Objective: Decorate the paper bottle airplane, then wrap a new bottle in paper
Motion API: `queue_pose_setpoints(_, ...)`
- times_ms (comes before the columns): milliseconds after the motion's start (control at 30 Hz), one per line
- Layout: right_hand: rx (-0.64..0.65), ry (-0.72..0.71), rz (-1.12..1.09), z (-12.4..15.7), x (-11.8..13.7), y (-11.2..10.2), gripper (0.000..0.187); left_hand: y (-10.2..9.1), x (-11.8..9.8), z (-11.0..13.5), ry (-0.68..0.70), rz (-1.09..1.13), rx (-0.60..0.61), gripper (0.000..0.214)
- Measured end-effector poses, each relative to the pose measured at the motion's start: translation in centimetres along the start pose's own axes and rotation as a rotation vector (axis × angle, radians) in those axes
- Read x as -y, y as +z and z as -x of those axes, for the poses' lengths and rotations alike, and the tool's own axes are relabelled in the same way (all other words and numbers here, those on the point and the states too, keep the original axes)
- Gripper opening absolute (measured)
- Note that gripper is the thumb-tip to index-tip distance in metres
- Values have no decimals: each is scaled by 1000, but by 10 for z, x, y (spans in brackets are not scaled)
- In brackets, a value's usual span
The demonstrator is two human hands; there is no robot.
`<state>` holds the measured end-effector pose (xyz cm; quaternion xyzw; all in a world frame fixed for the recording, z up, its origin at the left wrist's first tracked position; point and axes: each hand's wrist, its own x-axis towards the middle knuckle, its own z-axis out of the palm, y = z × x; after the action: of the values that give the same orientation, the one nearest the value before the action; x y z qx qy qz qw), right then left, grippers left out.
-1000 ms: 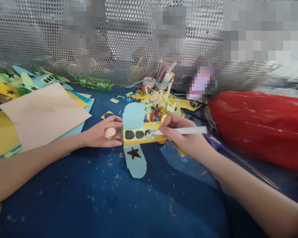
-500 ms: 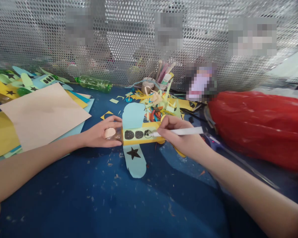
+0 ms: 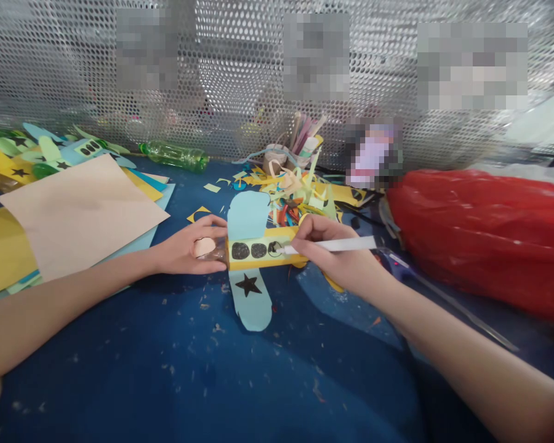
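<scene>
A toy airplane (image 3: 286, 257), made from a plastic bottle wrapped in yellow paper, lies on the blue table in front of me. Two light blue paper wings (image 3: 248, 215) stick out from it, the nearer one bearing a black star (image 3: 249, 285). My left hand (image 3: 198, 246) is closed around the bottle's clear neck end. In my right hand (image 3: 327, 246) is a white marker (image 3: 351, 243), its tip on the third oval of a pale green window strip (image 3: 250, 250). Two ovals are filled black; the third is partly filled.
Coloured paper sheets (image 3: 87, 209) and finished paper planes (image 3: 83, 151) lie left. A green bottle (image 3: 175, 155) and a heap of paper scraps (image 3: 300, 191) are at the back, before a perforated metal screen (image 3: 240, 80). At right are a red plastic bag (image 3: 480, 240) and a glue gun (image 3: 397, 261).
Both hands and the airplane keep nearly the same place. The marker tip stays on the third oval, with only a very slight shift of the marker.
</scene>
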<state>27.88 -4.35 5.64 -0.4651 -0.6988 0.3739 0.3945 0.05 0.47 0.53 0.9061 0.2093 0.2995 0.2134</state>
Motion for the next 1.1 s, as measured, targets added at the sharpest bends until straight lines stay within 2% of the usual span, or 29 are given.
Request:
queue_pose_setpoints(333,5,-12,-4,1,0,0,19,-1,0,0,16,0,3,49)
queue_pose_setpoints(500,10,-10,11,1,-1,0,19,-2,-1,0,-19,-16,20,48)
queue_pose_setpoints(667,29,24,29,1,-3,-1,19,-1,0,0,15,-7,4,48)
queue_pose_setpoints(1100,29,5,37,1,-3,0,17,0,4,3,20,-10,0,53)
